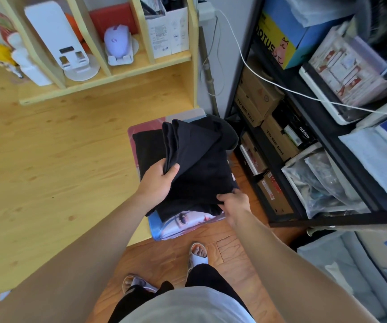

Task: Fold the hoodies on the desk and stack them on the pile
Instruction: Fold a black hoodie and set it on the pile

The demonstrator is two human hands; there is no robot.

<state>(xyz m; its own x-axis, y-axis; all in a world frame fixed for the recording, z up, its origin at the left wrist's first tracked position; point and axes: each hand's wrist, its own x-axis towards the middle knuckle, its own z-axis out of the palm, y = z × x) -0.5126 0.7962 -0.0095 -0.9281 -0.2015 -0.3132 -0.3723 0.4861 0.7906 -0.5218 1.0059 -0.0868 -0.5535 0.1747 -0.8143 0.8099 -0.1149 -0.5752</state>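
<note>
A folded black hoodie [201, 164] sits tilted at the right end of the wooden desk [48, 159], over a pile of dark folded clothes [148, 150] that lies on a printed mat [187, 226]. My left hand [158, 180] grips the hoodie's left folded edge, thumb on top. My right hand [234, 205] pinches its near right corner. The hoodie's far end hangs past the desk's right edge.
A wooden shelf unit [108, 73] with a white device, a lilac mouse and boxes stands at the back of the desk. A black rack [304, 136] of cardboard boxes and bags stands close on the right. A white cable crosses it. My feet are on the wood floor below.
</note>
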